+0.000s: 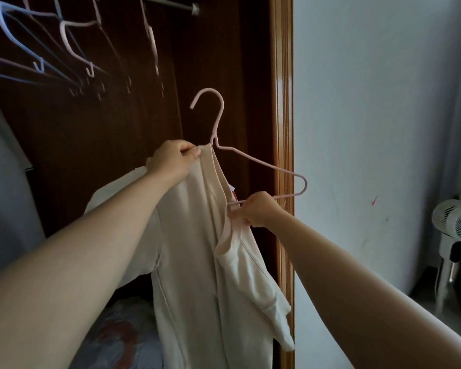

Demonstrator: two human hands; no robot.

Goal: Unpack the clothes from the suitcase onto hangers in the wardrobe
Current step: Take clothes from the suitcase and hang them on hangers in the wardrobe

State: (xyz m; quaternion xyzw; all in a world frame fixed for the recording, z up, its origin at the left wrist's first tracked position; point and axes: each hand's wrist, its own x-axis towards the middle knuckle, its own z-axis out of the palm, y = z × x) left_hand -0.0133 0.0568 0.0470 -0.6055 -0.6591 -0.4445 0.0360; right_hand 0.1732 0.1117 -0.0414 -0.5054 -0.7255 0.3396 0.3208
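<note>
A cream garment (197, 262) hangs in front of the open dark wardrobe, half on a pink hanger (258, 162). The hanger's left arm is hidden inside the fabric; its right arm and hook stick out bare. My left hand (173, 161) pinches the garment's shoulder edge just left of the hanger's neck. My right hand (258, 209) grips the neckline fabric together with the hanger's bottom bar. The suitcase is out of view.
Several bare hangers (72, 49), pink and blue, hang from the metal rail (168, 5) at the top left. A grey garment (3, 182) hangs at the far left. The wardrobe's wooden frame (284, 102) stands right of the hanger. A white fan (455, 225) stands by the wall.
</note>
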